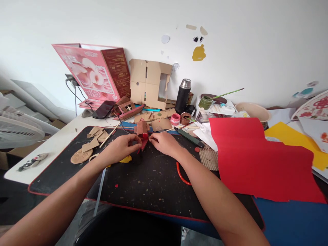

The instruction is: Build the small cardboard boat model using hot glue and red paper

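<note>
Between my two hands, on the black mat (128, 191), is a small cardboard model with a reddish-brown house-like block (141, 128) and a red strip (144, 142) pointing toward me. My left hand (126, 147) has its thumb and fingers curled in at the left side of this model, pinching its edge. From the right, my right hand (165, 142) reaches in with fingertips pressed together at the red strip; what they pinch is too small to make out. A yellow piece (126, 159) and a glue stick (100, 191) lie beneath and beside my left forearm.
Cardboard scraps (96, 138) and a clay-like disc (81, 156) lie left. A green utility knife (189, 137), orange-handled tool (182, 176) and red paper sheet (261, 160) lie right. Behind stand open paint jars (175, 119), a black thermos (182, 97) and a pink box (89, 75).
</note>
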The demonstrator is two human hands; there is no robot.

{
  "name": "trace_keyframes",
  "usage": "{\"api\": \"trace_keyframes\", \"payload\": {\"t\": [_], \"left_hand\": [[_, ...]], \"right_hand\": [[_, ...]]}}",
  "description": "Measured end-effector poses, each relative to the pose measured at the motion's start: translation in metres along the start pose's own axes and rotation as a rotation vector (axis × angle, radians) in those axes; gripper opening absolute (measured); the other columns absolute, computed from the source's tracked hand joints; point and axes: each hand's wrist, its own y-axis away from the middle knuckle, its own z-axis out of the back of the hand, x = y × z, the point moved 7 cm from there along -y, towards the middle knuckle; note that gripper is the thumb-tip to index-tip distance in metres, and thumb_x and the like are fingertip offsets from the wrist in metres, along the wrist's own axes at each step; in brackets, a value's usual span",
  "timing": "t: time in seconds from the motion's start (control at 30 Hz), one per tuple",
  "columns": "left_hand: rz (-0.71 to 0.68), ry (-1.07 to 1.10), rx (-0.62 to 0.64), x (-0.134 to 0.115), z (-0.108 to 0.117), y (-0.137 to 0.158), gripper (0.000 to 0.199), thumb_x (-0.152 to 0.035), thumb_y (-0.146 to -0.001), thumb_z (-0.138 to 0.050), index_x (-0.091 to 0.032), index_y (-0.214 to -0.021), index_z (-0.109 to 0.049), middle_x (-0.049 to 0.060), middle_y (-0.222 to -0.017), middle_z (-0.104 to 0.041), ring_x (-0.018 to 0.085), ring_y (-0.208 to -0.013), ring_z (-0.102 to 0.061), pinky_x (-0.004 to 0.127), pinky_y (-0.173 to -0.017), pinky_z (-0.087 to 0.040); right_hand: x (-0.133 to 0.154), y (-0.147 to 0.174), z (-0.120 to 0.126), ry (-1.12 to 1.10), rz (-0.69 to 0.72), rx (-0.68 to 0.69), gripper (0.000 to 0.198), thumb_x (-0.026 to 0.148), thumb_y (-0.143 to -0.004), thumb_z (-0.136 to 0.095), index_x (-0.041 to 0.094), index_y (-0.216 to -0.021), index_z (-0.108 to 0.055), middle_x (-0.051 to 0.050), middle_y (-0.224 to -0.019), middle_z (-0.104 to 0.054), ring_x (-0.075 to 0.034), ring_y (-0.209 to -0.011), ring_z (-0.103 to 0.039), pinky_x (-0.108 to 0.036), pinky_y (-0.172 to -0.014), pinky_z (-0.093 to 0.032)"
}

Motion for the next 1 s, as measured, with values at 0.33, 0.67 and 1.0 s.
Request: {"api": "trace_keyframes", "payload": {"t": [0.33, 0.67, 1.0], "left_hand": [[-0.007, 0.018, -0.030, -0.0038, 0.0009, 0.0008, 0.035, -0.057, -0.087, -0.064, -0.026, -0.093, -0.079, 0.003, -0.087, -0.079, 0.026, -0.081, -0.071, 0.034, -0.077, -0.054], [0.001, 0.040, 0.002, -0.0013, -0.0021, 0.0004, 0.034, -0.056, -0.088, -0.063, -0.026, -0.094, -0.078, 0.003, -0.094, -0.082, 0.027, -0.086, -0.072, 0.035, -0.080, -0.055], [-0.012, 0.038, 0.011, -0.0020, 0.0059, 0.0053, 0.030, -0.052, -0.090, -0.062, -0.026, -0.095, -0.076, 0.004, -0.104, -0.083, 0.026, -0.090, -0.075, 0.034, -0.081, -0.054]], "right_hand": [[-0.0002, -0.0005, -0.0011, 0.017, -0.004, 0.004, 0.026, 0.032, -0.111, -0.061, 0.026, -0.124, -0.083, -0.008, -0.113, -0.086, -0.024, -0.103, -0.077, -0.029, -0.081, -0.045], [0.0011, -0.0001, -0.0005, 0.024, -0.002, 0.007, 0.026, 0.033, -0.111, -0.061, 0.026, -0.124, -0.083, -0.008, -0.115, -0.086, -0.025, -0.104, -0.077, -0.030, -0.081, -0.046], [0.0012, -0.0007, -0.0020, 0.035, 0.013, 0.000, 0.027, 0.032, -0.111, -0.060, 0.025, -0.125, -0.083, -0.008, -0.118, -0.085, -0.026, -0.105, -0.078, -0.031, -0.083, -0.046]]}}
